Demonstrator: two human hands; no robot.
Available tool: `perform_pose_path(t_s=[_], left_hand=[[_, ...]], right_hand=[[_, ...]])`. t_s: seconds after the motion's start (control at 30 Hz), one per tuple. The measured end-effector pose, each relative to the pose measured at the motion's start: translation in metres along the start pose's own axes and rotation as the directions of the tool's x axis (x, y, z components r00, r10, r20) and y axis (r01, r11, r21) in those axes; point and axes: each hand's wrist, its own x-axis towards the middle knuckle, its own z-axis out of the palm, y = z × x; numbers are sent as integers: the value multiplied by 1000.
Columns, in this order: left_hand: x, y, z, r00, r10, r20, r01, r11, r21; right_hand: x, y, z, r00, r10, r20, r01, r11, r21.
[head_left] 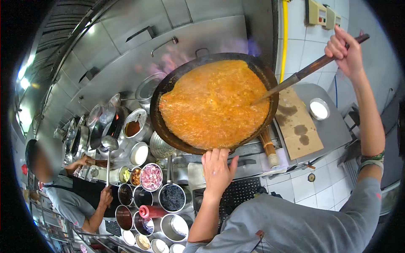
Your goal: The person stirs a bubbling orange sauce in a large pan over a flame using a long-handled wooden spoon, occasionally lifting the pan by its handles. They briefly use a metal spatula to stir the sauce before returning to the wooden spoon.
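A large black wok (157, 120) is filled with a bubbling orange-red sauce (211, 105). Along its near rim, my left hand (218, 168) has its fingers closed at the place opposite the far loop handle (202, 51); the exact part gripped is hidden beneath the fingers. High on the right, my right hand (345, 49) is wrapped around the wooden handle of a long-handled wok utensil (310, 69). Its metal shaft slants down into the sauce, where the head is sunk and cannot be made out.
Flames (171, 61) rise behind the wok. A co-worker (78, 189) at left holds a ladle (109, 158). Several ingredient pots, including chopped pink meat (151, 176), stand lower left. Stained cardboard (297, 122), a white-filled bowl (319, 109) and a bamboo brush (268, 145) lie right.
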Motion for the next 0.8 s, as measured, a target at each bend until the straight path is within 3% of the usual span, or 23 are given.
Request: perform_pose_path(t_s=[0.27,0.6,0.8], left_hand=[[5,-1,1,999,37,-17,-37,999,-7],[11,0,0,999,24,25,-24,1000,10],[11,0,0,999,3,50,-4,1000,22]], right_hand=[[40,-11,-34,1000,13,-28,-11,996,83],[12,110,-20,986,-80,-149,119,954,274],[-27,180,28,962,-135,-238,219,902,373]])
